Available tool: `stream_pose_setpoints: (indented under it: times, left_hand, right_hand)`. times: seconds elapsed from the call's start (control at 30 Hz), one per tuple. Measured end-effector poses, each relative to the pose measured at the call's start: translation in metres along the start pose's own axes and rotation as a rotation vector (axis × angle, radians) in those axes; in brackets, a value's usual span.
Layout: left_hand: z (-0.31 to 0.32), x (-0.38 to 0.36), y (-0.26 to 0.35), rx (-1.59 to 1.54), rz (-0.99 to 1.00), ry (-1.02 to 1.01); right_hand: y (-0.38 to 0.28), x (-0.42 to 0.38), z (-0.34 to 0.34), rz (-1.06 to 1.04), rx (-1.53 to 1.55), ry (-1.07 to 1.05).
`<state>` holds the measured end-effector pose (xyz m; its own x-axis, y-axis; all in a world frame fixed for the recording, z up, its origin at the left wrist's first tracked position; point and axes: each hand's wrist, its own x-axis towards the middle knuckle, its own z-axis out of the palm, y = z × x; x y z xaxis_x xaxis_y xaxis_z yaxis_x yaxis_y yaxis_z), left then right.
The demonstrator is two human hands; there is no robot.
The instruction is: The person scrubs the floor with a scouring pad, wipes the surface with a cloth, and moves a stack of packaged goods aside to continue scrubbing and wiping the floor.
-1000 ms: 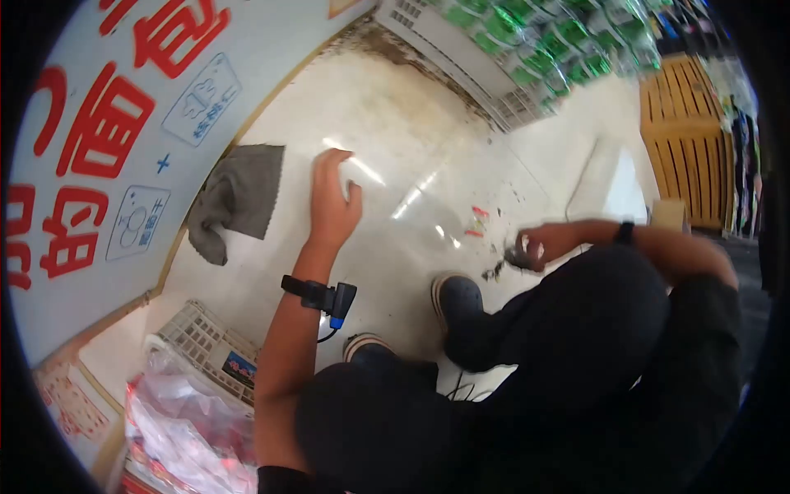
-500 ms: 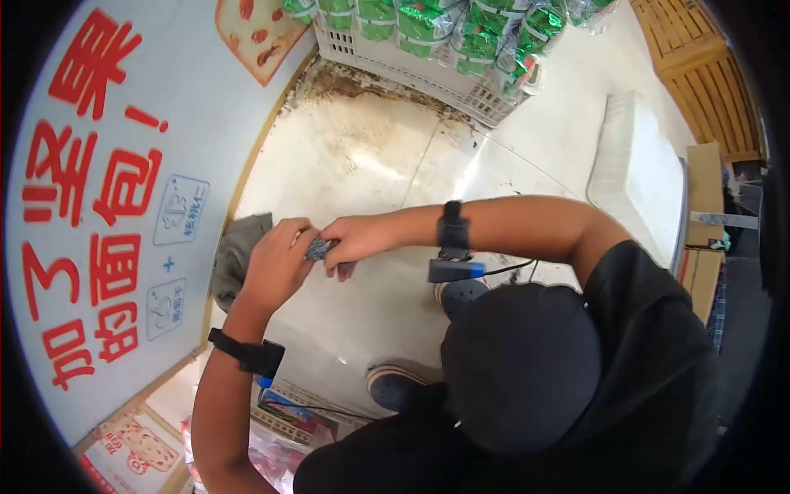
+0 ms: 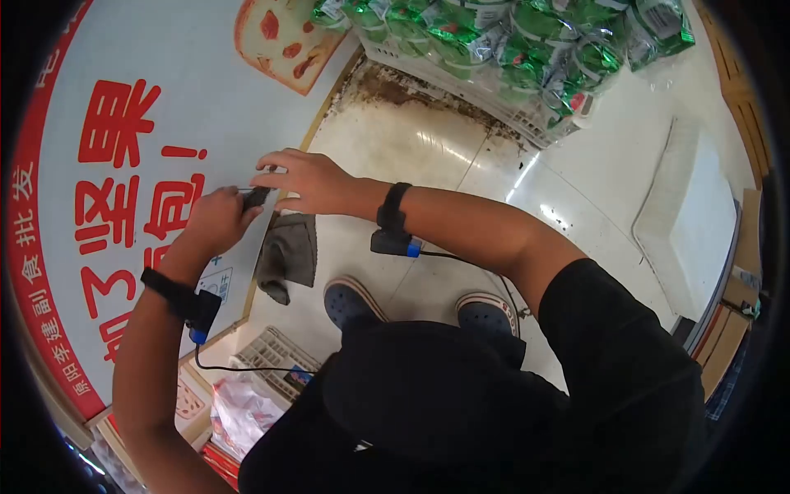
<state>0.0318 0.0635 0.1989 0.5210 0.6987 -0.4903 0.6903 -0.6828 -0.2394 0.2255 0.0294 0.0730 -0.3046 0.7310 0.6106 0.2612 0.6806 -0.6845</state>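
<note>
In the head view, the left hand is raised in front of a white panel that carries large red characters and a picture of a slice of bread. Its thumb and fingers are closed on a small dark bundle, which pokes out toward the right hand. The right hand is just beside the bundle, its fingers spread and bent over it with gaps between them; whether any fingertip touches the bundle, I cannot tell. The bundle is near the panel's edge, above the floor.

Below the hands, a grey cloth lies crumpled on the floor, against the foot of the panel. Each wrist wears a black strap with a small blue-tipped device, and cables run from both devices. Two dark clogs stand on the tiles, apart from each other.

Beyond the hands, green bottles wrapped in clear plastic rest on a white slotted crate, and dark grime marks the floor along its near side. To the right are a white block, cardboard and a wooden slatted crate. At the lower left, a plastic basket sits beside a pinkish plastic bag.
</note>
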Motion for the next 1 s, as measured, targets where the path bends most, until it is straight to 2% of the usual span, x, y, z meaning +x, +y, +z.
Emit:
stream_pose_setpoints:
  times: [0.03, 0.07, 0.17, 0.23, 0.27, 0.3, 0.37, 0.4, 0.43, 0.47, 0.5, 0.53, 0.57, 0.6, 0.63, 0.67, 0.7, 0.73, 0.8, 0.87, 0.9, 0.93, 0.97, 1.0]
  left_hand:
    - [0.006, 0.008, -0.005, -0.027, 0.065, 0.064]
    - [-0.006, 0.016, 0.005, -0.055, 0.025, 0.017]
    - [-0.006, 0.053, 0.018, -0.057, 0.047, -0.019]
    - [0.000, 0.079, 0.030, -0.195, 0.128, 0.131]
    - [0.003, 0.092, 0.040, -0.283, 0.163, 0.317]
    - [0.006, 0.106, 0.050, -0.377, 0.177, 0.382]
    - [0.009, 0.137, 0.066, -0.503, 0.192, 0.452]
    - [0.012, 0.155, 0.072, -0.527, 0.313, 0.418]
    - [0.011, 0.169, 0.077, -0.540, 0.441, 0.385]
    - [0.003, 0.177, 0.084, -0.550, 0.448, 0.400]
    - [-0.003, 0.183, 0.090, -0.432, 0.487, 0.304]
    - [-0.007, 0.188, 0.096, -0.316, 0.525, 0.204]
    - [-0.005, 0.196, 0.098, -0.327, 0.523, 0.207]
    - [-0.002, 0.207, 0.099, -0.305, 0.582, 0.354]
    - [0.000, 0.221, 0.101, -0.278, 0.644, 0.505]
    - [-0.004, 0.233, 0.105, -0.277, 0.641, 0.518]
    - [-0.010, 0.244, 0.108, -0.259, 0.642, 0.643]
    - [-0.016, 0.254, 0.106, -0.239, 0.635, 0.774]
    - [-0.021, 0.270, 0.108, -0.131, 0.596, 0.804]
    - [-0.026, 0.275, 0.115, -0.032, 0.588, 0.820]
    - [-0.020, 0.277, 0.117, -0.045, 0.585, 0.828]
    - [-0.013, 0.276, 0.117, -0.056, 0.576, 0.829]
    - [-0.009, 0.279, 0.115, -0.139, 0.573, 0.712]
    - [-0.002, 0.281, 0.113, -0.140, 0.583, 0.691]
  right_hand:
    - [0.007, 0.002, 0.003, -0.074, -0.070, 0.038]
    - [0.016, 0.007, 0.004, -0.151, -0.149, 0.080]
    - [0.038, -0.002, -0.017, -0.122, -0.286, 0.045]
    - [0.044, -0.009, -0.045, -0.088, -0.352, -0.010]
    - [0.044, -0.011, -0.060, -0.045, -0.389, -0.055]
    - [0.046, -0.012, -0.075, -0.053, -0.409, -0.079]
    - [0.048, -0.013, -0.109, 0.142, -0.515, -0.269]
    - [0.049, -0.015, -0.122, 0.148, -0.525, -0.289]
    - [0.051, -0.016, -0.136, 0.206, -0.573, -0.423]
    - [0.055, -0.017, -0.151, 0.258, -0.623, -0.557]
    - [0.058, -0.017, -0.166, 0.256, -0.634, -0.564]
    - [0.061, -0.023, -0.180, 0.170, -0.774, -0.621]
    - [0.060, -0.028, -0.189, 0.076, -0.905, -0.678]
    - [0.062, -0.030, -0.194, 0.072, -0.905, -0.684]
    - [0.062, -0.031, -0.199, -0.005, -0.940, -0.780]
    - [0.061, -0.030, -0.208, -0.087, -0.977, -0.876]
    - [0.057, -0.030, -0.216, -0.101, -0.991, -0.880]
    - [0.052, -0.030, -0.223, -0.106, -1.082, -0.852]
    - [0.045, -0.031, -0.230, -0.105, -1.189, -0.828]
    - [0.041, -0.043, -0.236, 0.033, -1.199, -0.731]
    - [0.043, -0.051, -0.240, 0.077, -1.207, -0.780]
    - [0.042, -0.052, -0.241, 0.092, -1.202, -0.783]
    - [0.042, -0.054, -0.243, 0.067, -1.233, -0.816]
    - [0.041, -0.060, -0.243, 0.045, -1.258, -0.847]
